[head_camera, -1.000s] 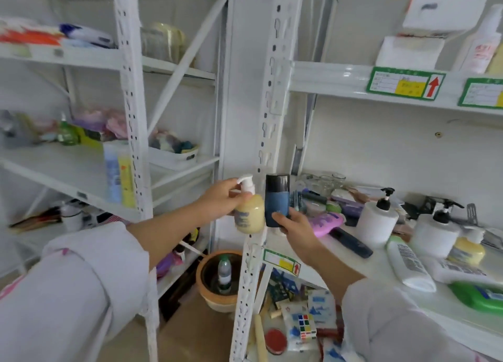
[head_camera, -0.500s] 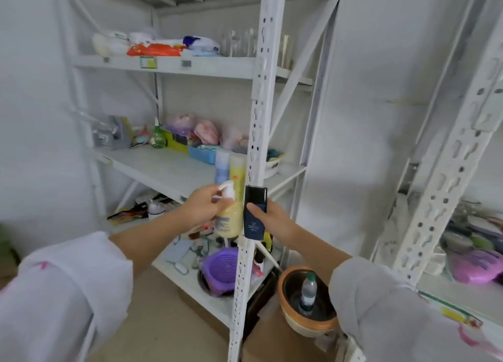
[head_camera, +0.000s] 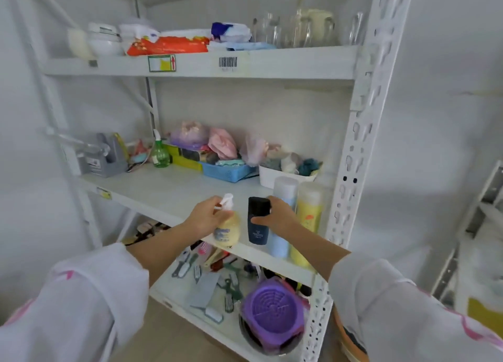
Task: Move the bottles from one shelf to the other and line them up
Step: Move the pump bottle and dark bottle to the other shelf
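My left hand (head_camera: 204, 217) grips a pale yellow pump bottle (head_camera: 227, 230) by its neck, just over the front edge of the middle shelf (head_camera: 174, 193). Beside it, my right hand (head_camera: 277, 217) holds a dark blue bottle (head_camera: 258, 220) upright, fingers curled round its upper part. Both held bottles hang at the shelf's front. To their right a light blue bottle (head_camera: 283, 193) and a yellow bottle (head_camera: 310, 209) stand side by side on the shelf, next to the rack's right post (head_camera: 353, 171).
At the back of the middle shelf are a green spray bottle (head_camera: 160, 154), a blue basket (head_camera: 228, 171), a white tub (head_camera: 275, 175) and a grey box (head_camera: 104, 160). The lower shelf holds combs and a purple strainer (head_camera: 272, 315). Glassware sits on the top shelf.
The view has swung left from the cluttered right rack to face the left rack. Both hands carried their bottles across, past the post, to the front of its middle shelf.
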